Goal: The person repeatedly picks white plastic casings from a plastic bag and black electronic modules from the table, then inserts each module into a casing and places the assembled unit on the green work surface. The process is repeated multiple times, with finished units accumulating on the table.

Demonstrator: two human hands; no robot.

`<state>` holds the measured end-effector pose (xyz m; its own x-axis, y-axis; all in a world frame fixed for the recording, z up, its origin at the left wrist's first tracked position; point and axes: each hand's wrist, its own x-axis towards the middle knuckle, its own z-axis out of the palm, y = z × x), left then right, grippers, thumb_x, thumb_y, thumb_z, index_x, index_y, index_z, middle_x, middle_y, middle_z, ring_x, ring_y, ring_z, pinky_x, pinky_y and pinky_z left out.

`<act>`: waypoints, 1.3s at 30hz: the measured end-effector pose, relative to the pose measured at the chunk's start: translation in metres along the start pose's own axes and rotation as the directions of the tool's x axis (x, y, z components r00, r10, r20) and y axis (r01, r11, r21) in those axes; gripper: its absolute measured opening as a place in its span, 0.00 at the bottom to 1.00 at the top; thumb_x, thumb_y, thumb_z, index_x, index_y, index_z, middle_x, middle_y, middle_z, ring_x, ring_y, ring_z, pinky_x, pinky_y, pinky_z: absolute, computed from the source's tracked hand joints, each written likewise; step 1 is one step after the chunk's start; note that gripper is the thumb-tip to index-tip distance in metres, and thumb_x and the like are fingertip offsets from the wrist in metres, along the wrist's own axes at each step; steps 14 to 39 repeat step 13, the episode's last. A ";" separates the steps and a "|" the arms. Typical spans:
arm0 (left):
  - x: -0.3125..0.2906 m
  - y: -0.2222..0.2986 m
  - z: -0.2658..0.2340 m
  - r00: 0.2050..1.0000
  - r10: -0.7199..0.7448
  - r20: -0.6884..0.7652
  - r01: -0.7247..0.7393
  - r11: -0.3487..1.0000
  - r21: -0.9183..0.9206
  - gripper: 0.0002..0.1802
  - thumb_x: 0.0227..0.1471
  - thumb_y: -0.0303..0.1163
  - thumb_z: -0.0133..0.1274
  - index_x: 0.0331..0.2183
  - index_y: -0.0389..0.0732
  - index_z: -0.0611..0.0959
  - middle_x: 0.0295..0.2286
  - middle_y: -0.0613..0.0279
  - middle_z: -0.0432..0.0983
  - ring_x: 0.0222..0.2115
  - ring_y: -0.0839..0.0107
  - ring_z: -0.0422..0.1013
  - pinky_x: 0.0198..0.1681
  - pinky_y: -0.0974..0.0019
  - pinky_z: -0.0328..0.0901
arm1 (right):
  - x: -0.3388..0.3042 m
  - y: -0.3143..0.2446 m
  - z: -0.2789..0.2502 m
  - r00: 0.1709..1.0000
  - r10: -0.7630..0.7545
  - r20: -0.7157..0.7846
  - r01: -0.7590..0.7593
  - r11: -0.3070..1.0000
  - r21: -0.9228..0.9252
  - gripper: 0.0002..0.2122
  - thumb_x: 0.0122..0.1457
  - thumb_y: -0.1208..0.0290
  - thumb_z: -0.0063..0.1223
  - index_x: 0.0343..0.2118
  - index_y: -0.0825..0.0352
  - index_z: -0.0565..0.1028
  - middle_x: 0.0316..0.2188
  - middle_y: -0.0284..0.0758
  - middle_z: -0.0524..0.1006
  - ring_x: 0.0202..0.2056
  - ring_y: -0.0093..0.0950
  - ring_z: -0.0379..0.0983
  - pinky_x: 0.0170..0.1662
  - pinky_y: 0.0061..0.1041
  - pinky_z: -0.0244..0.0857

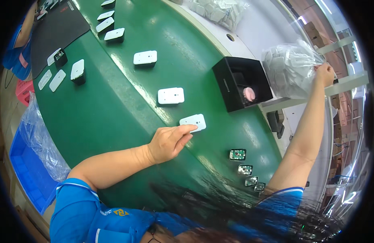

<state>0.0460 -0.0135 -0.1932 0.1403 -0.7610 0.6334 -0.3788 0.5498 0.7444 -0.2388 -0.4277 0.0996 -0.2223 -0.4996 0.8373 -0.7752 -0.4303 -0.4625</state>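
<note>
My left hand (168, 142) reaches over the green table, its index fingertip on the white top of a small device (193, 121). The thumb stays apart from the index finger, and the hand does not grip the device. At the far right, my right hand (325, 75) is closed on the gathered side of a clear plastic bag (290, 67) full of flat white covers. Another white-topped device (171, 96) stands just beyond my left hand. Toward my right arm lie several small open black housings (237, 154) with circuit boards showing.
A black open box (231, 91) with a pink round thing (249, 94) inside stands before the bag. More white-topped devices (145, 58) line the table toward the far left. A blue bin (31, 166) sits at lower left. Another person's arm (27, 28) shows beside a dark mat (59, 34).
</note>
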 end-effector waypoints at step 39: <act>0.152 0.004 0.098 0.335 -0.809 0.483 0.900 0.124 -0.417 0.48 0.55 0.42 0.50 0.57 0.34 0.34 0.53 0.37 0.55 0.35 0.48 0.75 0.32 0.56 0.75 | 0.126 -0.102 -0.201 0.909 -0.390 0.147 0.407 0.907 -0.107 0.11 0.55 0.66 0.47 0.36 0.66 0.77 0.30 0.31 0.77 0.29 0.19 0.71 0.34 0.15 0.63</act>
